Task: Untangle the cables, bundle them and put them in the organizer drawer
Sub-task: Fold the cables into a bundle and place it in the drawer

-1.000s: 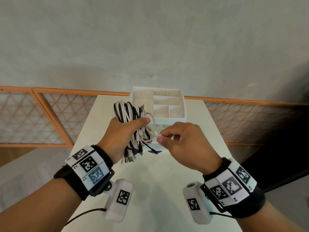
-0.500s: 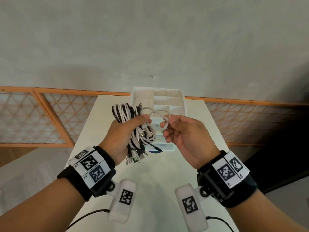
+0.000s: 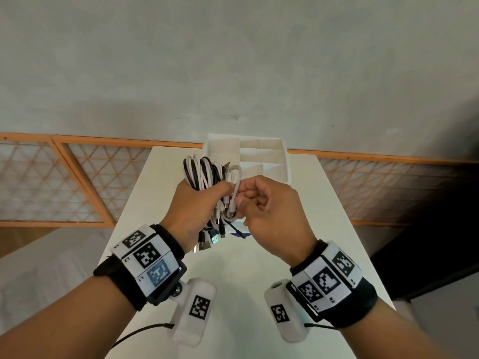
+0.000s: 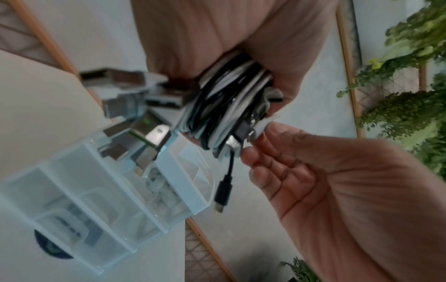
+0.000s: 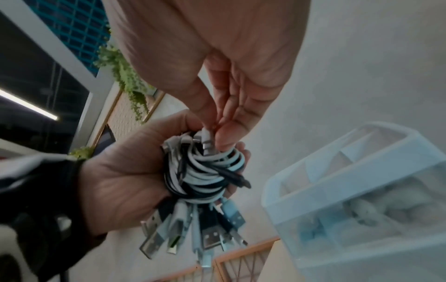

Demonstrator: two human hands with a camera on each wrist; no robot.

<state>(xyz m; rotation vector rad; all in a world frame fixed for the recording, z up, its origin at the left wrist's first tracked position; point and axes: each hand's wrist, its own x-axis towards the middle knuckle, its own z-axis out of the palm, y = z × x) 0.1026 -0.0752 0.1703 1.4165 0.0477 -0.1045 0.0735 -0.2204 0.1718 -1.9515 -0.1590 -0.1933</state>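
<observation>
My left hand [image 3: 197,206] grips a bundle of black and white cables [image 3: 204,174] above the white table [image 3: 233,294]; their loops stick up and several USB plugs [image 5: 193,240] hang below the fist. My right hand [image 3: 259,203] pinches the end of a white cable [image 3: 234,193] against the bundle's right side, thumb and fingertips [image 5: 224,137] on its plug. A black plug [image 4: 223,192] dangles free. The white organizer [image 3: 274,156] with open top compartments stands at the table's far end, and its translucent drawer [image 4: 173,183] shows below the hands.
An orange-framed lattice railing [image 3: 64,182] runs behind and beside the table. A grey wall [image 3: 233,60] fills the background. Green plants [image 4: 410,95] show in the left wrist view. The wrist camera units [image 3: 194,309] hang under both forearms.
My right hand has carried the white cable's loose end up and round, then back down against the bundle, so the wide loop has tightened. The left hand has kept its grip.
</observation>
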